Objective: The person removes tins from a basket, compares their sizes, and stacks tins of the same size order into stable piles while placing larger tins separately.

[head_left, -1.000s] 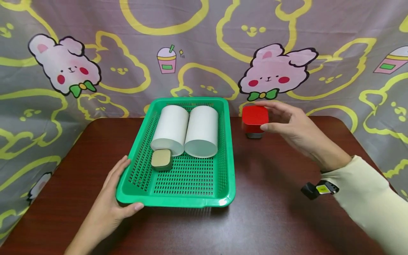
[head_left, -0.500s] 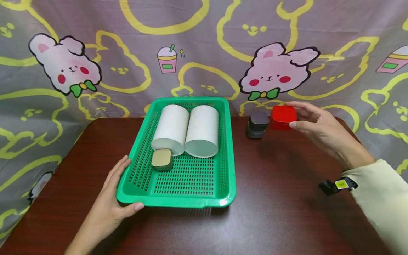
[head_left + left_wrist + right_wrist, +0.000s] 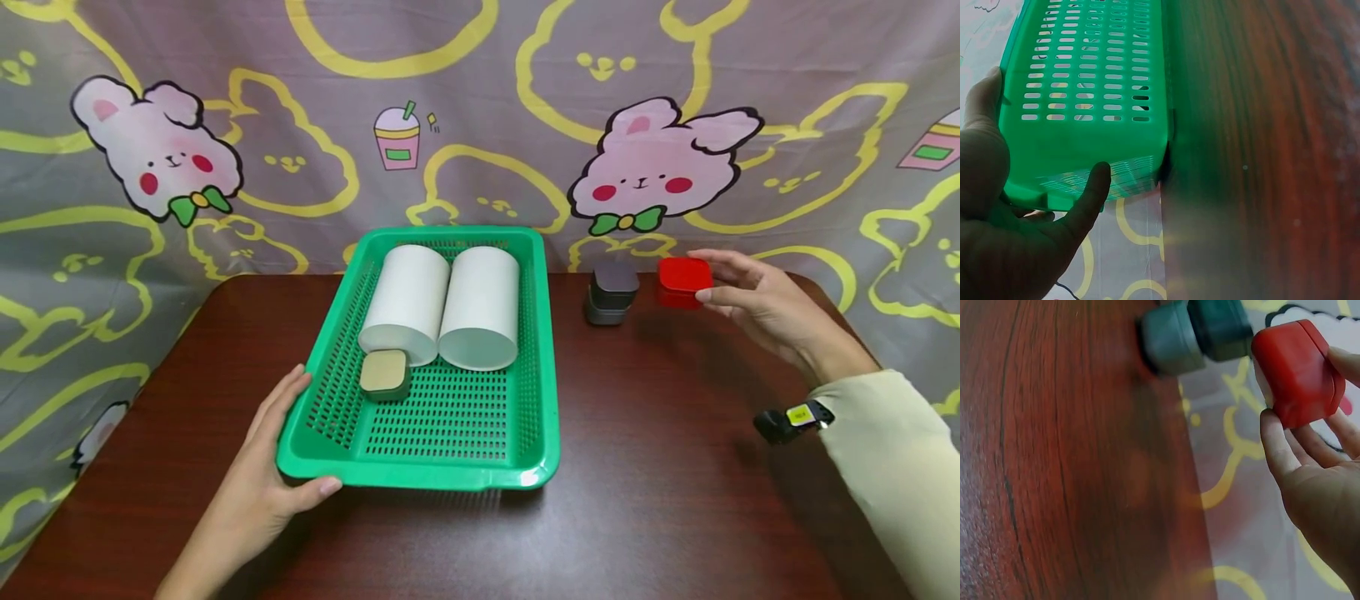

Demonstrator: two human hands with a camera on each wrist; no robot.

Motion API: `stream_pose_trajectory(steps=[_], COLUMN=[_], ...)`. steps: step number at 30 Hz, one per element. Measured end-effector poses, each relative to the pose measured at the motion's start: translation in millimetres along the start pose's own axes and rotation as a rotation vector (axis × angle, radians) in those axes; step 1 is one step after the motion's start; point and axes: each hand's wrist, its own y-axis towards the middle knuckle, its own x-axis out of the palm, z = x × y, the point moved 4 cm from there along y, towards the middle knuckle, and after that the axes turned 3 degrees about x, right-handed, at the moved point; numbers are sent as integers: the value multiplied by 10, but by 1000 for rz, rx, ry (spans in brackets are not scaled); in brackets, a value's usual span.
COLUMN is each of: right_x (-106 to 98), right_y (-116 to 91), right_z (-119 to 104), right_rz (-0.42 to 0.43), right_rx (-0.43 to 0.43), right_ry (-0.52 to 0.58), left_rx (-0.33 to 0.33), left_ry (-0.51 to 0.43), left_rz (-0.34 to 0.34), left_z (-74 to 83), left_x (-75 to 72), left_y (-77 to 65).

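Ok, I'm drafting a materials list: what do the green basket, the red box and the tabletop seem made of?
The green basket looks like glossy plastic: moulded slots, shiny rim. The red box, smooth, faintly shiny and rounded, could be plastic or painted metal. The tabletop seems wood or laminate, with dark grain and a reflective sheen.

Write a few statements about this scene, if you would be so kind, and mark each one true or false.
1. The right hand holds the red box. True.
2. The left hand is at the near left corner of the green basket. True.
3. Three cylinders lie in the basket. False: only two white cylinders do.
4. Two dark boxes are stacked right of the basket. True.
5. No box sits in the basket. False: the beige-topped box does.
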Motion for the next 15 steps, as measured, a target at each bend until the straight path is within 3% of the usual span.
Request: stream_pose_trajectory(steps=[15], right_x=[-38], right_y=[239], right_z=[231], right_rz=[-76], right_rx=[46], right_ry=[-47], left_rx=[-4], left_ry=[9], left_rz=[6], left_z=[6], left_x=[-5], left_y=[0])
